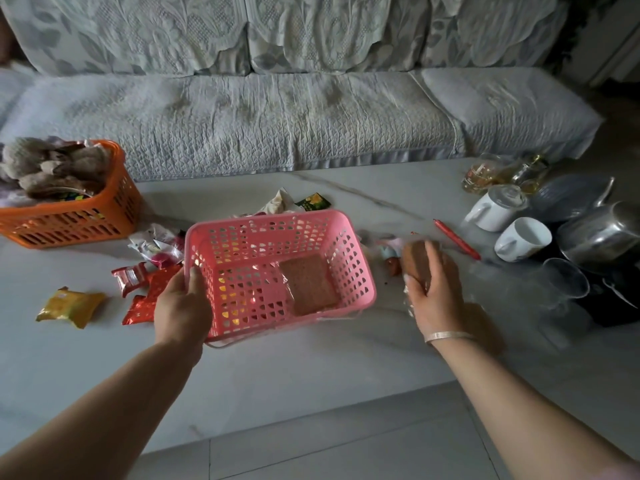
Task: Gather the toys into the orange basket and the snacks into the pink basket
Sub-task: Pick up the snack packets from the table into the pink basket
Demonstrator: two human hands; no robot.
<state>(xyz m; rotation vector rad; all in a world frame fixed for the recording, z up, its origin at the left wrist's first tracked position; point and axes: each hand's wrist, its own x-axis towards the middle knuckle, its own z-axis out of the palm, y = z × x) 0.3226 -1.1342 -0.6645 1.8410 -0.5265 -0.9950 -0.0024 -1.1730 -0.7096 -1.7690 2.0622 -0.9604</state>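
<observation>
two hands are at work over the counter (311,368). the left hand (180,303) holds the near-left rim of the pink basket (277,271), thumb over the edge, its grip closed on the plastic. one wrapped brown snack (309,287) already lies inside. the right hand (434,289), just right of the basket, has its grip curled round a second brown wrapped snack (415,263), which looks blurred. red packets (145,289) and a yellow packet (69,306) lie loose to the left; the orange basket (69,216), far left, holds plush toys (52,168). the clear wrapper may slip from that grip on the way across. glasses (564,282) and mugs (519,240) stand near the right arm, so a wide swing could knock them. the light basket could tip if the left hand pulls its rim.
</observation>
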